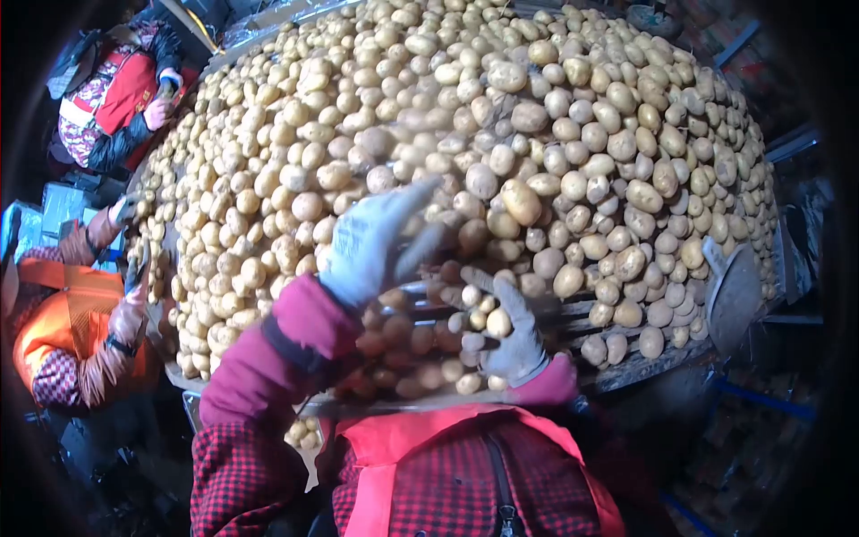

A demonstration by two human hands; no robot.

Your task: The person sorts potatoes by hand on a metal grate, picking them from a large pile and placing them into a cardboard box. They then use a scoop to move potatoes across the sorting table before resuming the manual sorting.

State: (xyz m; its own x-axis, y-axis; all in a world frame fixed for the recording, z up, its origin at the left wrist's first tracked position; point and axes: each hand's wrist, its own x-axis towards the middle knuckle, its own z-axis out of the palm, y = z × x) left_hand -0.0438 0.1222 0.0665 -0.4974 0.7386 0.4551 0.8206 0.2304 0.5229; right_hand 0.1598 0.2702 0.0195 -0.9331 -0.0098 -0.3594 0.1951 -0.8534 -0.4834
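Observation:
A broad heap of potatoes [528, 206] spreads in front of me. My left hand [380, 242], in a pale work glove, reaches over the near part of the heap. Its fingers are stretched out and apart, slightly blurred, and nothing shows in them. My right hand [514, 336], in a grey glove, is lower and closer to my body. Its fingers curl around a few small potatoes [488, 315]. Beneath and between my hands, more potatoes [412, 340] lie blurred on dark slats [573, 313].
A metal scoop-like plate [734, 300] stands at the heap's right edge. Two other people are on the left, one in an orange vest [67, 309], one with a red garment [125, 89]. Some potatoes [304, 434] show below the near edge.

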